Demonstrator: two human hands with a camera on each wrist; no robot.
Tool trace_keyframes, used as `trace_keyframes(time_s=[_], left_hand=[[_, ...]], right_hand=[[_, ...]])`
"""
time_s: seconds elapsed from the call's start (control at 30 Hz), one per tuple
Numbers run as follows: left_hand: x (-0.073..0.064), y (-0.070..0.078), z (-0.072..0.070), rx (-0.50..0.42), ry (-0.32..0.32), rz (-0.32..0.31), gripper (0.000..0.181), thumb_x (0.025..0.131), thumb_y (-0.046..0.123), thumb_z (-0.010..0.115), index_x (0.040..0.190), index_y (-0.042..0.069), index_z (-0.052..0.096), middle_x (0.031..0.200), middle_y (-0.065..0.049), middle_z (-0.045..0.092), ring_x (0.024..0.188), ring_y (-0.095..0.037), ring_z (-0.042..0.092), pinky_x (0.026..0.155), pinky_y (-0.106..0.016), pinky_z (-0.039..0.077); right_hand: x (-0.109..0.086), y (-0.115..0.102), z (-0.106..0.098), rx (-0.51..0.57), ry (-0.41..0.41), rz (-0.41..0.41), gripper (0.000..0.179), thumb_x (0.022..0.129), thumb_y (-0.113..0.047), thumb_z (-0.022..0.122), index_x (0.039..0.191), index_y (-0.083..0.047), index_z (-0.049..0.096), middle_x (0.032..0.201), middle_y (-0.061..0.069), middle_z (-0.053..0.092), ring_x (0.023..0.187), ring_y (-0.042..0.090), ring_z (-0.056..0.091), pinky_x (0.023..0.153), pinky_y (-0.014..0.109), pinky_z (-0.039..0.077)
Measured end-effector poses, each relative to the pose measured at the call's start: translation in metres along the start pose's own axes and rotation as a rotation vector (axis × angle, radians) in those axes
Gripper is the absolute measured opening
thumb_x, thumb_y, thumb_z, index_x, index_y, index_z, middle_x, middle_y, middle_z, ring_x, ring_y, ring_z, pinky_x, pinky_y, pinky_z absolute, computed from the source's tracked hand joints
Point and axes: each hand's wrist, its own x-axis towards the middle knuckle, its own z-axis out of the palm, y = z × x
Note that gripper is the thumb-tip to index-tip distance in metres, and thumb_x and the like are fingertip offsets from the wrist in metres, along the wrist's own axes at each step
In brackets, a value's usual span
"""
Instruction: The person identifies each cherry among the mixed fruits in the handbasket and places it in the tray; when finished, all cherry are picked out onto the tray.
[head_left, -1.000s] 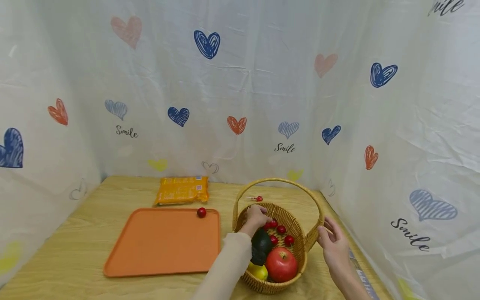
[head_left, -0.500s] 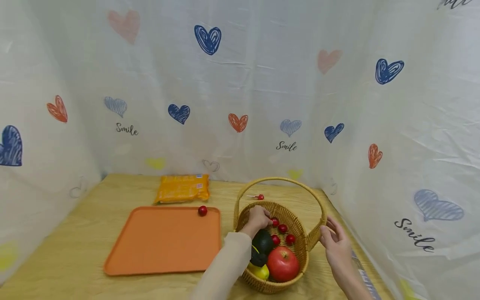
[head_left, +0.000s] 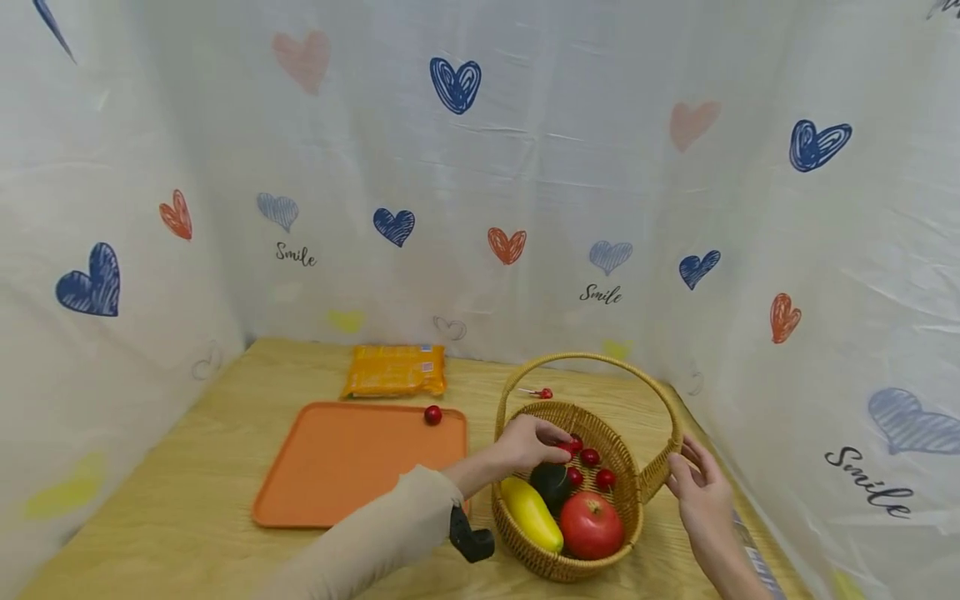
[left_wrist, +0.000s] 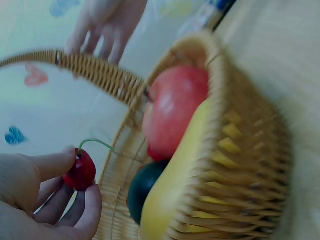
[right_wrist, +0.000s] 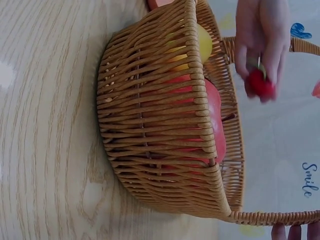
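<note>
My left hand [head_left: 531,443] is over the far left side of the wicker basket [head_left: 551,568]. Its thumb and fingers pinch a red cherry [left_wrist: 81,171] with a green stem, held above the rim in the right wrist view. At the basket's right side, my right hand [head_left: 703,492] grips the foot of the arched handle [head_left: 662,467], thumb in front and fingers behind. Inside lie a red apple [head_left: 591,525], a long yellow fruit [head_left: 531,512], a dark green fruit [head_left: 551,483] and several cherries [head_left: 605,478].
Left of the basket lies an orange tray [head_left: 360,467] with one cherry [head_left: 432,415] at its far right corner. An orange packet [head_left: 395,371] is behind the tray. Behind the basket is a small red item on a white stick [head_left: 545,393]. A heart-printed curtain [head_left: 540,192] encloses the table.
My left hand has come up from inside the basket with a cherry, and its forearm has swung left, uncovering the yellow fruit. The right hand stays on the handle. The head view has turned left.
</note>
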Motion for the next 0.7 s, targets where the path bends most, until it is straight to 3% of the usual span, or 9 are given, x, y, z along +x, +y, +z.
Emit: trace_keyframes(time_s=[0.17,0.27,0.33,0.5,0.6,0.7], left_hand=[[-0.04,-0.001,-0.01,-0.084,-0.109,-0.007,0.02,0.081,0.014,0.076,0.101,0.013,0.074,0.095,0.007,0.067,0.087,-0.008,0.06,0.072,-0.026,0.05],[-0.055,-0.005,-0.019,-0.16,-0.119,-0.007,0.021,0.082,0.011,0.075,0.102,0.01,0.074,0.094,0.004,0.068,0.086,-0.01,0.062,0.072,-0.027,0.051],[-0.059,-0.008,-0.027,-0.192,-0.102,0.002,0.022,0.083,0.011,0.074,0.104,0.007,0.073,0.095,0.002,0.069,0.086,-0.01,0.062,0.074,-0.026,0.051],[-0.061,-0.016,-0.06,-0.176,-0.031,0.03,0.029,0.084,0.015,0.073,0.11,0.001,0.069,0.096,-0.003,0.069,0.087,-0.011,0.063,0.079,-0.027,0.05],[-0.061,-0.024,-0.085,-0.179,0.019,0.016,0.033,0.085,0.016,0.072,0.113,0.0,0.067,0.097,-0.006,0.069,0.089,-0.015,0.064,0.083,-0.034,0.051],[-0.059,-0.036,-0.113,-0.171,0.113,-0.024,0.034,0.085,0.014,0.072,0.116,0.001,0.066,0.099,-0.007,0.068,0.09,-0.019,0.065,0.085,-0.038,0.051]], right_hand=[[0.001,0.0,-0.001,-0.012,0.008,0.012,0.065,0.098,-0.036,0.047,0.151,-0.011,0.021,0.137,0.002,0.028,0.107,-0.003,0.041,0.081,0.01,0.045],[0.001,0.0,-0.001,-0.009,0.019,0.015,0.065,0.098,-0.037,0.048,0.151,-0.011,0.022,0.137,0.001,0.029,0.11,0.0,0.04,0.081,0.01,0.045],[0.001,0.0,-0.001,-0.009,0.023,0.016,0.065,0.098,-0.037,0.048,0.151,-0.012,0.022,0.138,0.002,0.029,0.113,0.003,0.04,0.081,0.009,0.045],[0.001,-0.001,0.0,-0.027,0.023,0.03,0.064,0.098,-0.038,0.047,0.152,-0.013,0.022,0.141,0.005,0.027,0.122,0.013,0.038,0.081,0.009,0.045],[0.001,-0.001,0.001,-0.027,0.029,0.037,0.064,0.098,-0.039,0.047,0.152,-0.014,0.022,0.142,0.006,0.027,0.124,0.016,0.037,0.08,0.009,0.045],[0.001,-0.001,0.001,-0.021,0.028,0.035,0.065,0.097,-0.038,0.048,0.151,-0.013,0.022,0.142,0.006,0.027,0.123,0.014,0.038,0.081,0.009,0.045]])
